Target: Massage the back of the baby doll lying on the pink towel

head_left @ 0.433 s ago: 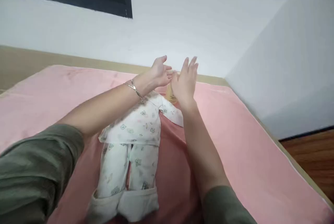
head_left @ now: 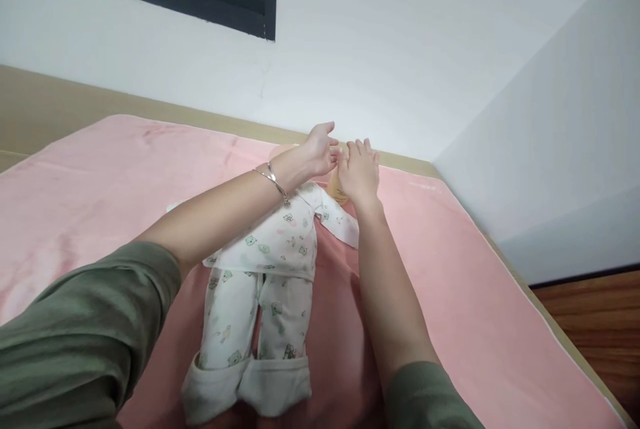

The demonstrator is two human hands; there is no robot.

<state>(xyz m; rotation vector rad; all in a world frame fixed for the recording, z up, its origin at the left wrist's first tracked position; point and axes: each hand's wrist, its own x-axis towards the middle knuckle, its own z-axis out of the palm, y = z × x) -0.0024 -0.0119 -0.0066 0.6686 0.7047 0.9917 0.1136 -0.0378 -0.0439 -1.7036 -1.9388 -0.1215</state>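
A small white patterned pajama top point(head_left: 280, 236) lies above matching trousers point(head_left: 235, 322) with turned-up cuffs. Skin-toned shapes show below the cuffs, and a rounded pinkish shape point(head_left: 281, 149) is partly hidden behind my left forearm. Just beyond the top stands a yellowish bottle point(head_left: 337, 190), mostly covered by my hands. My left hand point(head_left: 323, 149) is palm up beside the bottle's upper part, fingers loosely curled and apart. Over the bottle's top is my right hand point(head_left: 361, 169), palm down with fingers stretched out; its exact contact is hidden.
A pink sheet point(head_left: 425, 269) spreads under the clothes. Around it shows a tan edge point(head_left: 410, 164) along the white wall point(head_left: 380, 49). A dark window frame point(head_left: 260, 9) is at upper left, and brown wood point(head_left: 595, 322) at lower right.
My right hand has come down over the bottle, its fingers now lower and flatter. My left hand stays palm up beside it. The view has shifted slightly.
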